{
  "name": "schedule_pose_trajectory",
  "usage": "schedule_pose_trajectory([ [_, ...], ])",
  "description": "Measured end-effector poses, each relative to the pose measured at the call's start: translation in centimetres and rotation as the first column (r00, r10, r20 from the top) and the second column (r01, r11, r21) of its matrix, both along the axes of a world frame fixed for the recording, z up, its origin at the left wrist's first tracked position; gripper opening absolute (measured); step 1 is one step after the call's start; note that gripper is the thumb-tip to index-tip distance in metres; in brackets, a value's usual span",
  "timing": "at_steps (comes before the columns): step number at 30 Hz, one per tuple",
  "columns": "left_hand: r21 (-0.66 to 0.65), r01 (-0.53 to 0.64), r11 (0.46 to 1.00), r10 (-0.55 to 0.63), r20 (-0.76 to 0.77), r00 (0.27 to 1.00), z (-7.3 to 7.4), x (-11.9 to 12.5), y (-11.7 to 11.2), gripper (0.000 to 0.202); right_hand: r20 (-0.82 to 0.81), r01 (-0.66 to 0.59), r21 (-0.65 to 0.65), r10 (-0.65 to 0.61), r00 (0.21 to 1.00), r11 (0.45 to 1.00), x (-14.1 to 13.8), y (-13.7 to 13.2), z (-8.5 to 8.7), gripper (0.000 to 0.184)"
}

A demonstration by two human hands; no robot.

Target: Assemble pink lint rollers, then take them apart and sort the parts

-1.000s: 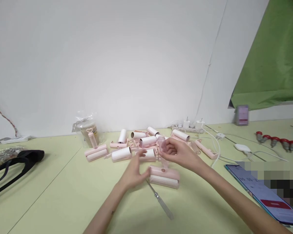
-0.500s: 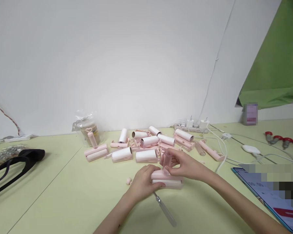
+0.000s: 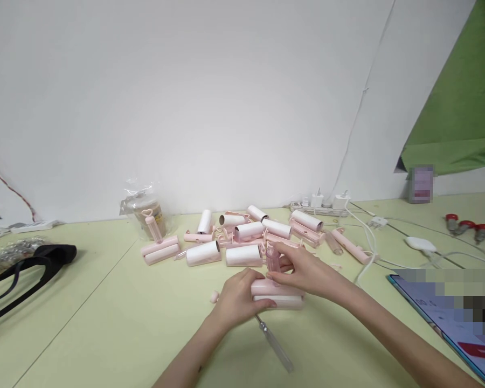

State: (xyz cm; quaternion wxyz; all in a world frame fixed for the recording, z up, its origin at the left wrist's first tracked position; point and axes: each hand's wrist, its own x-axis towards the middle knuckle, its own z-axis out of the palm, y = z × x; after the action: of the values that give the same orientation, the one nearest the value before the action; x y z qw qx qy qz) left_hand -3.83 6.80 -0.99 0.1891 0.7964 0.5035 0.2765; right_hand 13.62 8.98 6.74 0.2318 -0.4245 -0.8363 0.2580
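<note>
My left hand (image 3: 240, 296) grips the left end of a pink lint roller (image 3: 285, 302) with a white roll in it, lying low over the table. My right hand (image 3: 299, 269) is closed around a translucent pink tube handle (image 3: 272, 260), which stands upright on top of the roller's pink body. Whether the tube is fixed to the body or only rests on it I cannot tell. Below the roller lies a screwdriver (image 3: 275, 345) with a clear handle, its tip hidden under my left hand. A small pink piece (image 3: 214, 297) sits just left of that hand.
Behind my hands lie several white paper rolls (image 3: 244, 255) and pink roller parts (image 3: 200, 237). An upright lint roller (image 3: 160, 250) stands before a bagged tub (image 3: 145, 213). At right are a phone (image 3: 440, 323), cables, a power strip (image 3: 319, 209) and red-topped pieces (image 3: 464, 226). Black straps (image 3: 44, 264) lie left.
The view has shifted slightly. My right hand has moved a little on the tube, which now stands straighter over the body. My left hand keeps its grip on the roller.
</note>
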Motion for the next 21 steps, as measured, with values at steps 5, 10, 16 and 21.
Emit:
schedule_pose_trajectory([
  [5, 0.011, 0.0, 1.0, 0.0, -0.02, 1.0, 0.0, 0.0, 0.0, 0.042, 0.075, 0.188, 0.162, -0.202, 0.977, 0.969, -0.6, -0.1, -0.8, 0.022],
  [10, 0.036, -0.021, 0.999, 0.022, -0.035, 0.999, -0.2, 0.0, 0.0, 0.041, 0.129, 0.319, 0.272, -0.363, 0.923, 0.908, -1.2, -0.4, -1.5, 0.023],
  [16, -0.009, -0.037, 0.999, 0.037, 0.008, 0.999, -0.2, 0.5, -0.2, 0.037, 0.168, 0.408, 0.267, -0.459, 0.872, 0.873, -1.8, -0.7, -2.5, 0.029],
  [21, -0.036, 0.117, 0.992, -0.115, 0.053, 0.992, 2.2, -2.4, -0.5, 0.066, 0.172, 0.39, 0.228, -0.431, 0.886, 0.892, -1.6, -0.7, -2.5, 0.038],
])
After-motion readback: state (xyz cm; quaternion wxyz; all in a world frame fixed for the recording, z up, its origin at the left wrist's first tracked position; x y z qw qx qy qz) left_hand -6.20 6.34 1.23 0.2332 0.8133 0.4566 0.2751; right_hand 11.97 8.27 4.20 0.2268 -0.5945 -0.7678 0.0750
